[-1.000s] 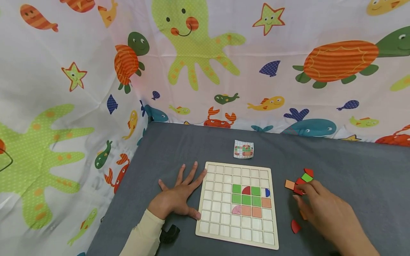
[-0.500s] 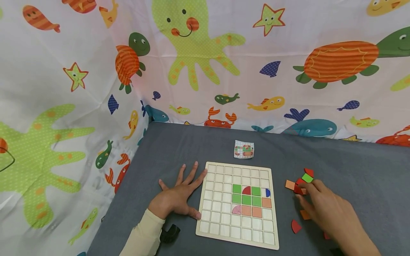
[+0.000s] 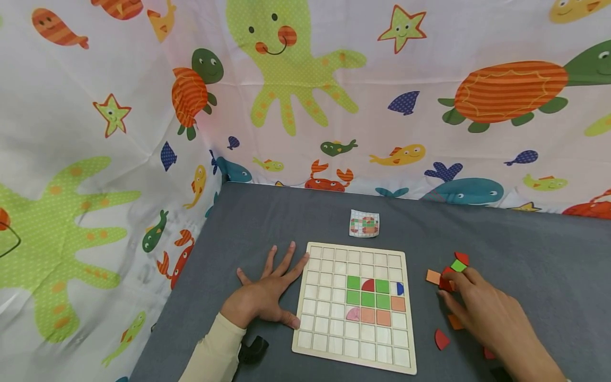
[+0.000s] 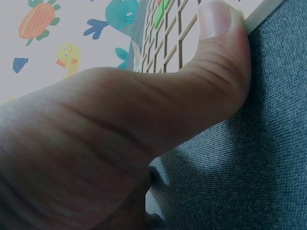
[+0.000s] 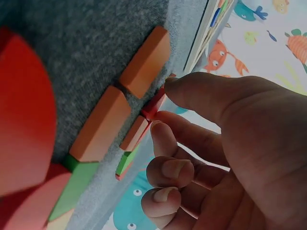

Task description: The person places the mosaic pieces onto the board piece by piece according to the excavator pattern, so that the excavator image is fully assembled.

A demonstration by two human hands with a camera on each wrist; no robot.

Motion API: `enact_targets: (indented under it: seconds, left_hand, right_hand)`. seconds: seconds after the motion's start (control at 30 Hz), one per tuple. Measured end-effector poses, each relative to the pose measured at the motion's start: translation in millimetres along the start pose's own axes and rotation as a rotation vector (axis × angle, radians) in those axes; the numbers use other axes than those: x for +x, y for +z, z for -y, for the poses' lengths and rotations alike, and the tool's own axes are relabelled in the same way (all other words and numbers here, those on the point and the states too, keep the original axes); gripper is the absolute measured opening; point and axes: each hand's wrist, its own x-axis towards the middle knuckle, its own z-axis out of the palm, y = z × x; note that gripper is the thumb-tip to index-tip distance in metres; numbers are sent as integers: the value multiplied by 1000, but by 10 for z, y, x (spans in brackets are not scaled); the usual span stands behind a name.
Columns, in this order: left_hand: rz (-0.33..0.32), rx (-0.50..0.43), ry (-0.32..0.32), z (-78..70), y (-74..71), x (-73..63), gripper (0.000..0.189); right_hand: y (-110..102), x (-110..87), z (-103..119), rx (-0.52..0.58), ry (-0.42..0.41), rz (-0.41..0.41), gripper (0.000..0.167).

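Note:
My left hand (image 3: 260, 297) lies with fingers spread at the left edge of a wooden grid board (image 3: 326, 278); its thumb (image 4: 218, 33) presses on the rim in the left wrist view. Green, salmon, red, pink and blue tiles fill several cells on the board's right half. To the right of the board, my right hand (image 3: 496, 310) reaches into a small pile of tiles. Its thumb and index finger pinch a red tile (image 5: 152, 106), partly hidden by the fingertips. Orange tiles (image 5: 146, 62) lie beside it, and the other fingers are curled.
A small printed pattern card (image 3: 364, 224) lies behind the board. A light green tile (image 3: 459, 265) and an orange tile (image 3: 433, 277) sit at the pile's far side; a red quarter-circle tile (image 3: 442, 339) lies nearer. A patterned curtain (image 3: 305, 106) borders the grey cloth.
My right hand has shifted slightly among the tiles, uncovering an orange tile below it and a red one near the wrist. The left hand and board stay put.

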Motion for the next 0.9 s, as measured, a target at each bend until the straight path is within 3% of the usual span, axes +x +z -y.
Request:
enact_targets:
  seconds: [0.27,0.57,0.8,0.9]
  left_hand:
    - [9,-11,3,8,4,2,145]
    - [12,-1,3,-111,-110,-90,144]
    - [-12,-3,20,-36,-34,-50,145]
    - [-5,-1,17,-67,-71,-70,144]
  right_hand:
    - [27,62,-25,21,2,28,34]
    - [14,120,-39,77,-11,13,30]
    - [15,155,-52,78,5,84,28]
    - [9,155,-43,73,1,96,28]
